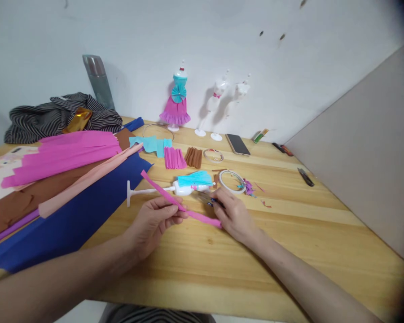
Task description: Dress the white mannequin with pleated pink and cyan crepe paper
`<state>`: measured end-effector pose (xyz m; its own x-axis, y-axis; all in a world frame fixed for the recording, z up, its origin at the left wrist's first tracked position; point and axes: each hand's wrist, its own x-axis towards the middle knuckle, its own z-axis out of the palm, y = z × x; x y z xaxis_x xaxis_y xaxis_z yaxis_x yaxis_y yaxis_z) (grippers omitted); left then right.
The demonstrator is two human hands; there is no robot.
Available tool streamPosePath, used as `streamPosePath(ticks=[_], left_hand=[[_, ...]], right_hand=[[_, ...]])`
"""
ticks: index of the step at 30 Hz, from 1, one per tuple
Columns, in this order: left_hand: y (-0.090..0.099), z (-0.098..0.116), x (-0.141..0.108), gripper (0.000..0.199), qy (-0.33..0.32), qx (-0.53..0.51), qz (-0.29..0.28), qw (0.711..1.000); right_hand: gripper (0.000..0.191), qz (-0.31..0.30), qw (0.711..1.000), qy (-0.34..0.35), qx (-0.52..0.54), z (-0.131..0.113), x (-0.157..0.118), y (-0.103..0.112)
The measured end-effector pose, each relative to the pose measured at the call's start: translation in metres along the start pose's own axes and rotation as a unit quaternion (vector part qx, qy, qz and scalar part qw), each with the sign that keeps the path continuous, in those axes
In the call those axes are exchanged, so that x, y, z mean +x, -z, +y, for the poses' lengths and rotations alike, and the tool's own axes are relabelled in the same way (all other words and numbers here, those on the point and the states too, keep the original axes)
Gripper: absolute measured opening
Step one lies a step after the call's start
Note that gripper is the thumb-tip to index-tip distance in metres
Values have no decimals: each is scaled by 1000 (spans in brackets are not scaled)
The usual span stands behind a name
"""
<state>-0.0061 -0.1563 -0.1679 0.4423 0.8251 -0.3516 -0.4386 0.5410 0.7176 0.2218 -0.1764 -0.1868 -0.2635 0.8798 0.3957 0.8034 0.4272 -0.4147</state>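
Note:
A narrow pink paper strip (202,218) runs slantwise in front of me. My left hand (161,215) pinches it near its middle between thumb and fingers. My right hand (232,211) is closed on small dark scissors (205,197), whose blades point left; the strip's right end lies against this hand's lower edge. Just beyond both hands, a white mannequin (183,189) lies on its side with its stand to the left. Light blue pleated paper (195,178) rests along it, and a small pink bow shows on its body.
Sheets of pink (70,152), brown and blue paper (74,220) cover the left side. Behind stand a dressed mannequin (175,107) and two bare white ones. A tape roll (232,181), paper scraps, phone (237,144) and cutter (305,177) lie centre to right.

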Motion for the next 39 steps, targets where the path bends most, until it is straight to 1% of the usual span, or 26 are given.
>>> streamPosePath(ticks=[2, 4, 6, 7, 11, 15, 19, 25, 27, 30, 33, 39], left_hand=[[3, 0, 2, 15, 0, 6, 3, 1000], [5, 1, 4, 14, -1, 9, 8, 1000], [6, 1, 5, 14, -2, 9, 12, 1000], [6, 1, 5, 15, -2, 7, 14, 1000], [6, 0, 4, 20, 4, -4, 17, 1000], [5, -1, 4, 23, 8, -11, 12, 1000], [5, -1, 6, 22, -8, -31, 20, 999], [6, 1, 6, 22, -2, -46, 28, 999], [5, 2, 7, 21, 3, -44, 40, 998], [4, 4, 8, 14, 8, -49, 65, 997], [3, 4, 9, 11, 11, -49, 78, 996], [4, 1, 8, 9, 15, -32, 52, 998]], right_hand=[[13, 14, 995, -60, 80, -2, 1, 4], [13, 15, 978, -111, 177, -7, 0, 7], [14, 1, 959, -125, 255, -15, -1, 8], [13, -5, 956, -122, 267, -19, -1, 6], [12, -25, 974, -91, 207, -35, -3, -2], [8, -21, 987, -44, 154, -42, -4, -7], [14, -22, 989, -11, 148, -40, -6, -8], [23, 35, 990, 46, 129, -36, -9, -8], [25, 44, 990, 60, 116, -36, -11, -7], [28, 47, 990, 78, 107, -36, -12, -8], [32, 47, 989, 87, 109, -35, -13, -9], [34, 52, 988, 93, 109, -33, -11, -12]])
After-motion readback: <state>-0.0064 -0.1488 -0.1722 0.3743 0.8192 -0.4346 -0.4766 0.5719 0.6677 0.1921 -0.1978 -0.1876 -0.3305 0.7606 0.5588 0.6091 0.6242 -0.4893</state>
